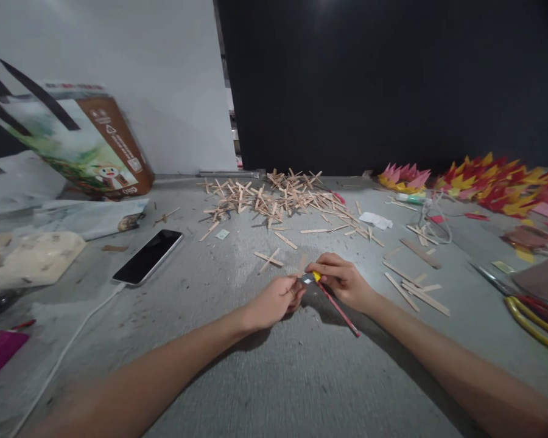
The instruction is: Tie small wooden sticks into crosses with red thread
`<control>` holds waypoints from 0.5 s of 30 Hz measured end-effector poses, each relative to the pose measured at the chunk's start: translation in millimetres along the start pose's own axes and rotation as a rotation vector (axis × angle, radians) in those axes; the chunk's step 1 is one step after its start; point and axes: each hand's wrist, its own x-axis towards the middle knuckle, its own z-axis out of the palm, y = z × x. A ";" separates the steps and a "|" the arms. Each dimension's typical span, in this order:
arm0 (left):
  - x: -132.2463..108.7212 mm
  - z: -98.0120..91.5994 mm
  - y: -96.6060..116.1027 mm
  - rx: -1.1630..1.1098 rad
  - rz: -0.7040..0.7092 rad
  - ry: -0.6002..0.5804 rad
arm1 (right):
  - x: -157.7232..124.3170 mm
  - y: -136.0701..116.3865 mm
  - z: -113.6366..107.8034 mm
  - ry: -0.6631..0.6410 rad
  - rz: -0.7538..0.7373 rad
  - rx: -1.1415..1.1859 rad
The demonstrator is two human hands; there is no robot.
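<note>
My left hand (278, 301) is closed, with thumb and fingers pinching a small dark grey piece (307, 278) that has a whitish patch. Pressed up against it from the other side is my right hand (342, 280), also closed, its fingertips on a small yellow piece (316, 277). A thin red pencil-like stick (340, 311) runs from the yellow piece down to the right, beneath the right hand. Fingers hide how these parts join. Just beyond the hands, two wooden craft sticks lie crossed (268, 260) on the grey table (274, 377).
A heap of craft sticks (269, 201) spreads at the back. More loose sticks (424, 295) and scissors (525, 304) lie right, below red and yellow folded-paper pieces (493, 182). Left are a cabled phone (148, 258), plastic packets (41, 258) and a printed bag (91, 146).
</note>
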 end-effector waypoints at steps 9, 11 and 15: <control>-2.0 1.0 1.1 0.014 -0.021 0.000 | -1.5 3.2 2.0 -0.006 -0.002 0.008; -2.3 0.8 1.4 0.028 -0.026 -0.010 | -1.8 3.4 1.6 -0.003 -0.008 0.002; -2.9 -0.2 1.9 -0.030 -0.009 -0.029 | -2.4 4.0 -1.2 -0.022 0.012 0.009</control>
